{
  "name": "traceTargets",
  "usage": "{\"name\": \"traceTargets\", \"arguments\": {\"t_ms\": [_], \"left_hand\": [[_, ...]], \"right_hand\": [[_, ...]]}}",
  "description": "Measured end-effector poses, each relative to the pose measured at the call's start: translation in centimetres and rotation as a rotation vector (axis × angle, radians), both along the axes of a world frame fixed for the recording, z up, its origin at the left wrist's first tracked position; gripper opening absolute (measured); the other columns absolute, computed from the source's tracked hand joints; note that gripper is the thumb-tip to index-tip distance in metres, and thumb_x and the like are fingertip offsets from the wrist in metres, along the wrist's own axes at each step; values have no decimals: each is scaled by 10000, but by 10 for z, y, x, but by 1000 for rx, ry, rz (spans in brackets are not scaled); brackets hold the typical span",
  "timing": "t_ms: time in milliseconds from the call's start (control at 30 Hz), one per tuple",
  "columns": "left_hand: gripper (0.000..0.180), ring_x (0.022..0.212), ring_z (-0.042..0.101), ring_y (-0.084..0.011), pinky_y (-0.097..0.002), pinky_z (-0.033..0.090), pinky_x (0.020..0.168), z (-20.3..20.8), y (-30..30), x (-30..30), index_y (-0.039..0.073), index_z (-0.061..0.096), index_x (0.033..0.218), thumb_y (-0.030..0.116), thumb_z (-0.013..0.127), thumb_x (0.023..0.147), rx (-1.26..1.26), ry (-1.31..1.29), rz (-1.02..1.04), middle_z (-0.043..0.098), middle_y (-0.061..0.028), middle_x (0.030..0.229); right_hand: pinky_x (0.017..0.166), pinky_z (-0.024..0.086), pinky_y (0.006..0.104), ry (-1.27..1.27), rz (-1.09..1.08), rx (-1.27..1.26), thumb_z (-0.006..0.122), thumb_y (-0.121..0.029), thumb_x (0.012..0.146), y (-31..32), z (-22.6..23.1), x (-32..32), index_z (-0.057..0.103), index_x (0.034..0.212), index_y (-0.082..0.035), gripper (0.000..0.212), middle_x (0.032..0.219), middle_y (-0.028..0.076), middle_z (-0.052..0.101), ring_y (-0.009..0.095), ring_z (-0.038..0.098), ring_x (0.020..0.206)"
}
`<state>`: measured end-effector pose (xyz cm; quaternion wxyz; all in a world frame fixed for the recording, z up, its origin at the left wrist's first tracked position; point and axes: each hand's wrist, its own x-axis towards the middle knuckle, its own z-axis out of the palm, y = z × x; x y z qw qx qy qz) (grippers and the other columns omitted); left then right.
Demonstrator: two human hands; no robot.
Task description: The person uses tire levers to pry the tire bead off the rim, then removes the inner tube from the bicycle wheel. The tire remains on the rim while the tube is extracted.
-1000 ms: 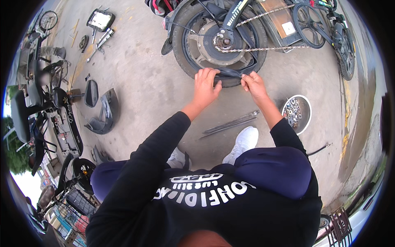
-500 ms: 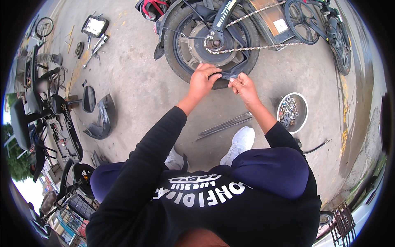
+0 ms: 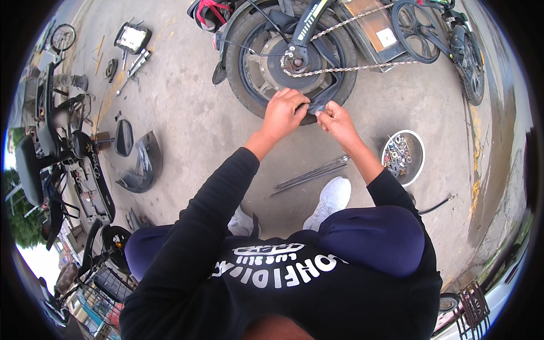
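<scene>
Both my hands work at the near rim of a bike's rear wheel [image 3: 238, 73], where a slack black inner tube [image 3: 322, 103] hangs out between rim and tyre. My left hand [image 3: 283, 116] is closed, its thumb and fingers pinching the tube's edge. A short way to the right, my right hand [image 3: 336, 120] grips the same tube between thumb and bent forefinger. Grey hub motor [image 3: 272, 71] and chain [image 3: 362, 68] lie just beyond my fingers. My left hand hides part of the tyre's near edge.
Long thin metal levers [image 3: 311, 173] lie on the concrete before my white shoes [image 3: 334, 195]. A bowl of small hardware [image 3: 420, 158] stands at right. Leftward are a black fender piece [image 3: 148, 161], tools [image 3: 136, 65] and parked scooters [image 3: 90, 181]. Another small bike [image 3: 470, 68] stands far right.
My left hand has shifted slightly right and down along the tube, closing more on it. The right hand keeps its pinch, moving barely.
</scene>
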<state>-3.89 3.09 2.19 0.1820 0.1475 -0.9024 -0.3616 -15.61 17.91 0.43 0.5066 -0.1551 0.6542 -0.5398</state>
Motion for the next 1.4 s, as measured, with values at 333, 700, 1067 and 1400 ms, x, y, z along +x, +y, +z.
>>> {"name": "traceTargets", "arguments": {"t_ms": [333, 700, 1067, 1400], "left_hand": [[92, 641, 654, -208, -318, 510, 612, -4, -35, -19, -13, 651, 906, 54, 647, 843, 202, -153, -9, 649, -108, 813], [312, 494, 619, -145, -229, 389, 389, -5, 56, 11, -20, 621, 874, 281, 705, 874, 1196, -234, 680, 608, -64, 658], [168, 510, 620, -153, -252, 370, 395, -14, 54, 11, 9, 613, 904, 176, 628, 910, 1480, -174, 726, 653, -78, 715], [266, 496, 616, -172, -278, 387, 395, -7, 42, 12, -8, 613, 952, 256, 580, 957, 1448, -171, 825, 675, -103, 749]], "right_hand": [[513, 379, 257, 402, 90, 57, 588, -92, 903, -9, -17, -14, 512, 851, -29, 111, 666, 26, 562, 81, 493, 572], [436, 331, 240, -641, -216, -57, 509, -110, 944, 13, -10, 3, 495, 908, -81, 48, 747, 31, 574, 83, 453, 491], [543, 431, 348, 836, 185, 208, 582, -140, 887, 6, 15, -10, 536, 791, -44, 144, 777, 75, 601, 233, 544, 586], [760, 451, 394, 1235, 394, -72, 641, -119, 826, -46, 7, -3, 668, 915, -32, 127, 853, 114, 691, 290, 627, 834]]}}
